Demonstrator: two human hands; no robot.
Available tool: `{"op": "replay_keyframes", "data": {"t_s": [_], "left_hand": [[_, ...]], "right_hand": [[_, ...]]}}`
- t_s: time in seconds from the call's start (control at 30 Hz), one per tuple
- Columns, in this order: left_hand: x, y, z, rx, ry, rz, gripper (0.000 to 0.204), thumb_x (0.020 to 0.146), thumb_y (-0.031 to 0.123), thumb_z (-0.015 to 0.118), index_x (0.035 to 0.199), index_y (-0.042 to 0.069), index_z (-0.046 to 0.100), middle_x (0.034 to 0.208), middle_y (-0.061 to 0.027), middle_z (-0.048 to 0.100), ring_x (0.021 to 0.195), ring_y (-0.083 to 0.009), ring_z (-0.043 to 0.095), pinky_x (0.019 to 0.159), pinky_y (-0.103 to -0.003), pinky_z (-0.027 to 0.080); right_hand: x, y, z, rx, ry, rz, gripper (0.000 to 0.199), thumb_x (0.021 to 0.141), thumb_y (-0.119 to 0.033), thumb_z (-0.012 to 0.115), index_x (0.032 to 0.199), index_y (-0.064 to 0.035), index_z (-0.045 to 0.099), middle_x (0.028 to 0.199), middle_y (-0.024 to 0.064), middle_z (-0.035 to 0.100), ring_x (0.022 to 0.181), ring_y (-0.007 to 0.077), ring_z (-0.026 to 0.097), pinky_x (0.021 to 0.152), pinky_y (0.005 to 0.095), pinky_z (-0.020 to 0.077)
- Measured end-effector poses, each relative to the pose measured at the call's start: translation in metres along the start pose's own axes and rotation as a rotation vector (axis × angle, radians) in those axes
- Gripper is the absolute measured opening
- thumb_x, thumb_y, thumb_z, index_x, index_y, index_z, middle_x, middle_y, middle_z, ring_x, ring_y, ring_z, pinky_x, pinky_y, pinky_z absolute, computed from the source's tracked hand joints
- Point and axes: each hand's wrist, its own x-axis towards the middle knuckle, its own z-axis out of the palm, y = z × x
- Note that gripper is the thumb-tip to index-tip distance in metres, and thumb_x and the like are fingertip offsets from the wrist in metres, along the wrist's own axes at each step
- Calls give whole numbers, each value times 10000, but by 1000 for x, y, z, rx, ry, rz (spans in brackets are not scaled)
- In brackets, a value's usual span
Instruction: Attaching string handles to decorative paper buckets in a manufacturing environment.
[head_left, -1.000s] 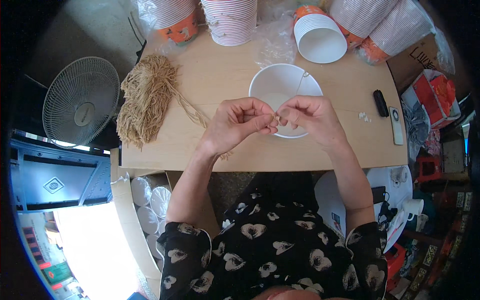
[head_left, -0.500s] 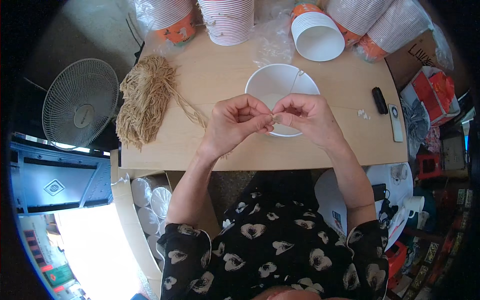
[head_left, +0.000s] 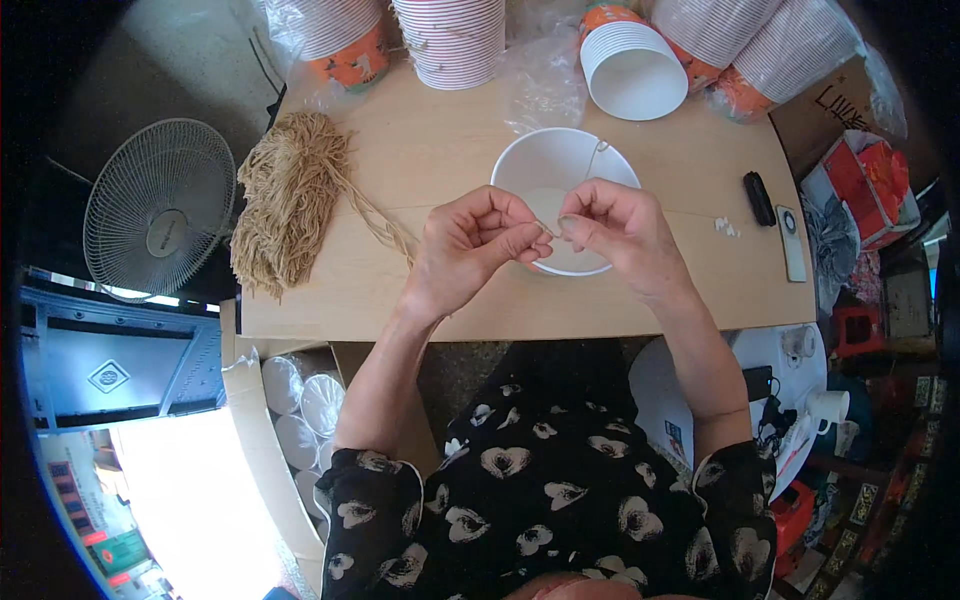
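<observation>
Above pale tabletop (head_left: 400,310) and upward-facing bucket (head_left: 524,168), hands (head_left: 455,258) pinch a cord (head_left: 594,164) (slanting down-left from the rim (head_left: 566,130)).

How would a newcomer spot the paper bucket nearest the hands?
On the pale table, find where the left hand and right hand nearly meet. Partly beneath them sits the paper bucket, mouth facing up. Unlike the stacked buckets beyond, it sits apart, a cord at its far rim.

The cords (head_left: 285,205) look rough, the bucket (head_left: 530,168) smooth, the tabletop (head_left: 430,140) wooden.
</observation>
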Motion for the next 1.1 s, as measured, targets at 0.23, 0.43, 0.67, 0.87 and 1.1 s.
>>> {"op": "replay_keyframes", "data": {"t_s": [0.23, 0.43, 0.67, 0.87, 1.1], "left_hand": [[1, -1, 1, -20, -22, 12, 126, 967, 21, 648, 1041, -71, 606, 932, -129, 715, 862, -158, 712, 758, -263, 598], [2, -1, -1, 16, -59, 0, 127, 967, 16, 646, 1065, -54, 606, 946, -112, 716, 874, -153, 712, 769, -254, 591], [1, 3, 0, -40, -65, -44, 217, 963, -3, 641, 1168, -4, 570, 1027, -125, 725, 920, -152, 710, 793, -255, 583], [0, 6, -1, -13, -59, -49, 300, 956, -18, 635, 1240, -3, 541, 1050, -124, 726, 928, -144, 707, 813, -255, 575], [1, 4, 4, 198, -16, 35, 124, 943, 29, 684, 1056, -19, 706, 983, -54, 733, 781, -81, 655, 695, -226, 545]], "right_hand": [[4, 1, 2, -20, -27, 51, 143, 942, -86, 669, 1021, 33, 665, 941, 25, 675, 878, 77, 613, 761, 236, 493], [7, 10, 0, -21, -38, -57, 121, 947, -75, 679, 1005, 31, 675, 903, 10, 675, 825, 62, 613, 733, 225, 498], [3, -3, 7, -132, 6, 2, 101, 1010, -91, 588, 1010, 10, 580, 801, 32, 636, 754, 73, 615, 656, 221, 483], [5, -3, 5, -106, 13, -21, 80, 1025, -77, 547, 1027, 3, 550, 742, 19, 588, 653, 54, 536, 581, 218, 424], [4, -8, 4, -91, 22, -86, 78, 1005, -77, 580, 1012, 2, 581, 717, -25, 533, 624, 43, 474, 551, 221, 394]]}}
